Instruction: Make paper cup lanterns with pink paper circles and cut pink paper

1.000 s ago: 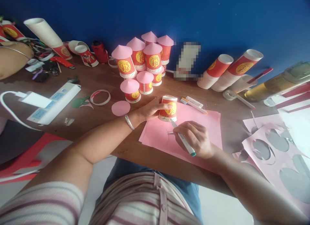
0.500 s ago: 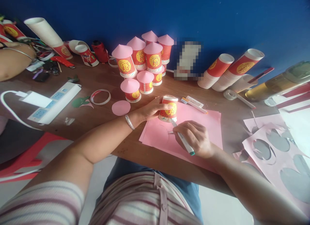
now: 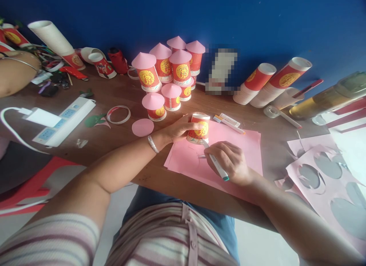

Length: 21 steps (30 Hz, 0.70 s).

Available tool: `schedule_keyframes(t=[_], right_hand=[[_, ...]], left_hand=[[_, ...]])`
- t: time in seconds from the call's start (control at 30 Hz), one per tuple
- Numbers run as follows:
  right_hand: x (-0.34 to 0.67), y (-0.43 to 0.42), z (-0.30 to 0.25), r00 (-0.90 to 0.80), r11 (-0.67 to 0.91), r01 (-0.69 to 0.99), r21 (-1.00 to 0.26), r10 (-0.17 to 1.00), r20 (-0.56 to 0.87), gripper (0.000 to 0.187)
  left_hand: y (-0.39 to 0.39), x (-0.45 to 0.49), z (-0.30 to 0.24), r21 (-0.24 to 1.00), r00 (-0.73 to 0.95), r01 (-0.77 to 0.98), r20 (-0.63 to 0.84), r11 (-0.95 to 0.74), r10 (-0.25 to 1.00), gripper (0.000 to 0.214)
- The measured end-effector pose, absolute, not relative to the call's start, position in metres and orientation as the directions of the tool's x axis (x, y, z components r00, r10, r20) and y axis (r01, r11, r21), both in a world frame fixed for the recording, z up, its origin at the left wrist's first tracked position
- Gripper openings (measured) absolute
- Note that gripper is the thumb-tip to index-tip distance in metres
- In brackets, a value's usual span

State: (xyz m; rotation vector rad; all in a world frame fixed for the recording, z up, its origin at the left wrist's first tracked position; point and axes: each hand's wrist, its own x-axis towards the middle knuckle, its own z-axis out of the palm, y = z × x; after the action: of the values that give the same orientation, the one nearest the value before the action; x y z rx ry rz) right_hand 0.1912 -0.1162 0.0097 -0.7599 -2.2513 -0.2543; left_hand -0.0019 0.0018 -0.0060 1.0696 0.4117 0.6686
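My left hand [image 3: 178,129] grips a red paper cup [image 3: 198,128] standing upside down on a sheet of pink paper [image 3: 246,151]. My right hand [image 3: 231,161] is closed around a white marker with a green end [image 3: 216,165]; its tip touches the paper at the cup's rim. A curved pen line shows on the paper beside the cup.
Several red cups with pink cone tops [image 3: 168,73] stand behind. A pink paper disc [image 3: 142,127], a tape ring [image 3: 118,114] and a white power strip [image 3: 64,121] lie at left. Cup stacks [image 3: 271,84] and cut pink sheets [image 3: 323,174] are at right. Another person's arm [image 3: 15,71] rests far left.
My right hand has slid the marker a little up and right along the cup's rim. The left hand and cup have stayed put.
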Motion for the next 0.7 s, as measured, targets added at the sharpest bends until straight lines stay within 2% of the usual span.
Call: schedule_keyframes(t=[0.2, 0.7], right_hand=[[0.1898, -0.1171, 0.0103, -0.55, 0.813, 0.578, -0.073, 0.455, 0.7, 0.021], [0.19, -0.1178, 0.0136, -0.565, 0.817, 0.575, -0.042, 0.434, 0.701, 0.02]], left_hand=[[0.0025, -0.0028, -0.0074, 0.892, 0.768, -0.301, 0.016, 0.338, 0.64, 0.036], [0.0039, -0.0021, -0.0114, 0.895, 0.751, -0.305, 0.014, 0.327, 0.66, 0.035]])
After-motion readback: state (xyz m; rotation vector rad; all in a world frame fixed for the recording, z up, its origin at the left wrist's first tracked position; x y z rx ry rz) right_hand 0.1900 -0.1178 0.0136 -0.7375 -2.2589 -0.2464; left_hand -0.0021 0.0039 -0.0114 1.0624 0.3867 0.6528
